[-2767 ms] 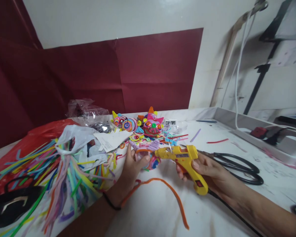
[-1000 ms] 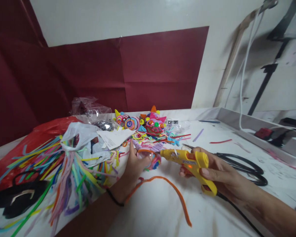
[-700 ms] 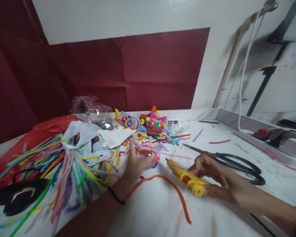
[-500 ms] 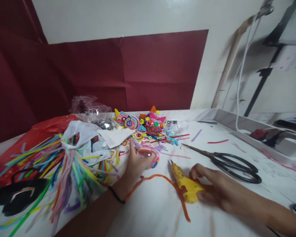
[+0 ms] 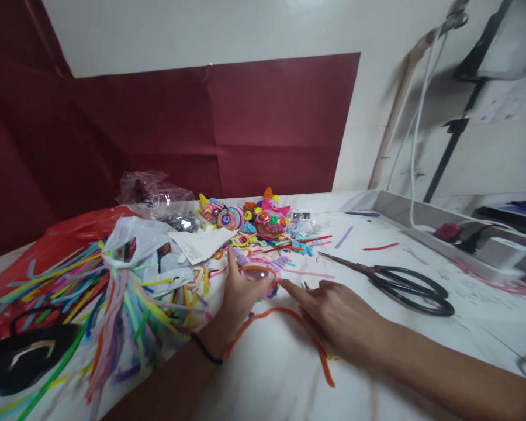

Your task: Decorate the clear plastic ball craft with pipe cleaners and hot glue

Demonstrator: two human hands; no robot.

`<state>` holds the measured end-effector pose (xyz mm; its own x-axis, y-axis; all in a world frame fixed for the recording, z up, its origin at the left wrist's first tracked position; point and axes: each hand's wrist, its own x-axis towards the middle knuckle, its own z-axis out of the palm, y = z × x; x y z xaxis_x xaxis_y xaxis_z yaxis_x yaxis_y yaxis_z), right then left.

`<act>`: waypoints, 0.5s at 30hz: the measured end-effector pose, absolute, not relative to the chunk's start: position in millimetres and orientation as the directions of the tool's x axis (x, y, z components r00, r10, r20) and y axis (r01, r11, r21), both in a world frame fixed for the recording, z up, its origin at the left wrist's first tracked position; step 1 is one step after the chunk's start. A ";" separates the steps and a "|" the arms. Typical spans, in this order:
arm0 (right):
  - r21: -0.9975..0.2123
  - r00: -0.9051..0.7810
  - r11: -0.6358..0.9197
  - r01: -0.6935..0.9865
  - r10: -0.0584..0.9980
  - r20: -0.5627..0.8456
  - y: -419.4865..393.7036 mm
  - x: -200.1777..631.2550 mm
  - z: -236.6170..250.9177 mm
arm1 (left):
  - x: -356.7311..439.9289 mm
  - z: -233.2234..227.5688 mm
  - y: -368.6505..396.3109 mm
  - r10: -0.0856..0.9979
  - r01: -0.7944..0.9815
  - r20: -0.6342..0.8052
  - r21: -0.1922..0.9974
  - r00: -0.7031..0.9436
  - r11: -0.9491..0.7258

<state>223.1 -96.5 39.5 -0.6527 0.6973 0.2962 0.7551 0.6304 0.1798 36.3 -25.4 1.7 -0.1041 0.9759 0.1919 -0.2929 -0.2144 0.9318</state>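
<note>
On the white paper slip (image 5: 200, 245), print is too blurred to read.

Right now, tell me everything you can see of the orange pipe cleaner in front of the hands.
The orange pipe cleaner is one long, fuzzy, wire-like strand lying flat on the white table. It arcs from beside the left hand, at the wrist, rises into a hump, then runs down under the right hand and ends free near the table's front. The right hand covers its middle stretch; whether the skin touches it cannot be told.
</note>
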 end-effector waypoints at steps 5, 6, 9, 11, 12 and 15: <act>0.261 -0.652 0.604 0.753 0.741 0.164 -87.3 201.0 36.9 | 35.9 0.4 -25.0 0.965 -0.215 0.200 0.948 -0.169 -0.234; 0.263 -0.643 0.596 0.759 0.749 0.161 -86.4 199.3 36.8 | 35.8 -0.7 -24.5 0.968 -0.197 0.189 0.955 -0.167 -0.221; 0.258 -0.635 0.587 0.767 0.752 0.177 -84.9 197.6 35.7 | 35.7 -4.9 -22.1 0.973 -0.170 0.165 0.967 -0.159 -0.191; 0.253 -0.631 0.586 0.770 0.757 0.167 -85.1 197.2 35.1 | 35.9 -7.5 -20.4 0.975 -0.184 0.163 0.964 -0.152 -0.190; 0.253 -0.626 0.582 0.773 0.765 0.152 -85.4 196.8 35.2 | 36.1 -8.3 -19.8 0.973 -0.192 0.167 0.962 -0.157 -0.196; 0.270 -0.598 0.557 0.786 0.795 0.102 -86.9 194.7 36.6 | 36.6 -8.9 -19.3 0.965 -0.204 0.187 0.953 -0.186 -0.224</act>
<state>194.7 -86.9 36.6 -0.5983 0.7947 0.1021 0.7856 0.5569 0.2695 36.6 -19.3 -8.9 -0.1855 0.9647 0.1868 -0.2039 -0.2237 0.9531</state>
